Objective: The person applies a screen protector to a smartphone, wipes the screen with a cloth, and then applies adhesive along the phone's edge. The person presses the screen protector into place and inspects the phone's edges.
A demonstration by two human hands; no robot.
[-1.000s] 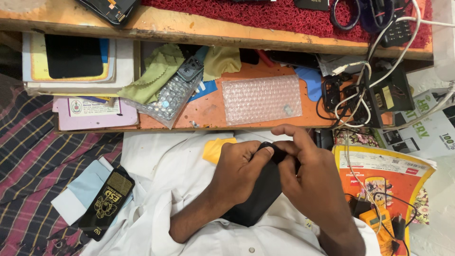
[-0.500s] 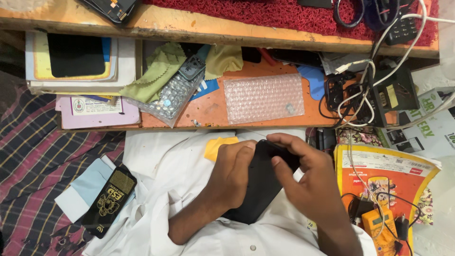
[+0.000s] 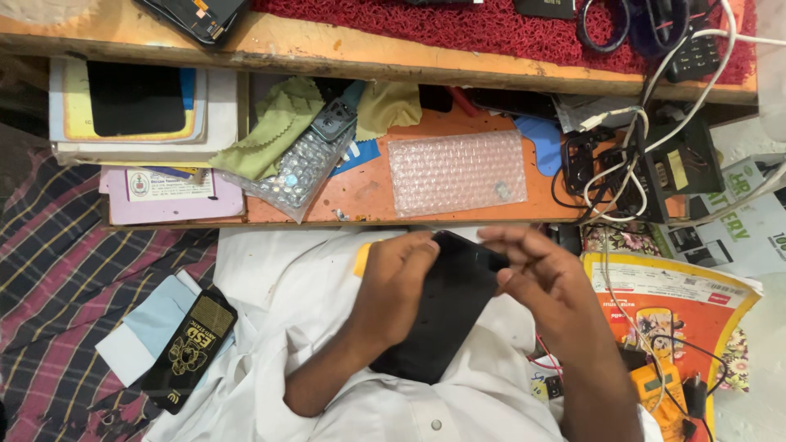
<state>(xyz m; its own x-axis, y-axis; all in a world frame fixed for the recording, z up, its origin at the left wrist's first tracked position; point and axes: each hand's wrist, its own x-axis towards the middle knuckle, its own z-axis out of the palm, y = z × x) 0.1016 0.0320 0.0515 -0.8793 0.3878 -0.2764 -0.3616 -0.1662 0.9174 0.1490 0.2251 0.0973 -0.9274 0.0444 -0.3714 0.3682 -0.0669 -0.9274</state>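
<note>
A flat black phone-sized slab (image 3: 446, 307) lies tilted over my lap on white cloth (image 3: 278, 278). My left hand (image 3: 393, 286) grips its left long edge, thumb near the upper corner. My right hand (image 3: 544, 282) holds the upper right corner, with fingertips pinching at the top edge. A small yellow piece (image 3: 362, 259) peeks out behind my left hand. The lower end of the slab rests against my left forearm.
An orange board (image 3: 368, 188) ahead carries a bubble-wrap sheet (image 3: 457, 170), a bag of small parts (image 3: 299, 172) and green cloth (image 3: 274, 123). Tangled cables and black boxes (image 3: 647, 164) sit at right. A black-and-gold packet (image 3: 190, 348) lies at left, a yellow meter (image 3: 655, 393) at lower right.
My right hand has slid from over the slab's middle to its upper right corner, uncovering the black face. My left hand keeps its hold on the left edge.
</note>
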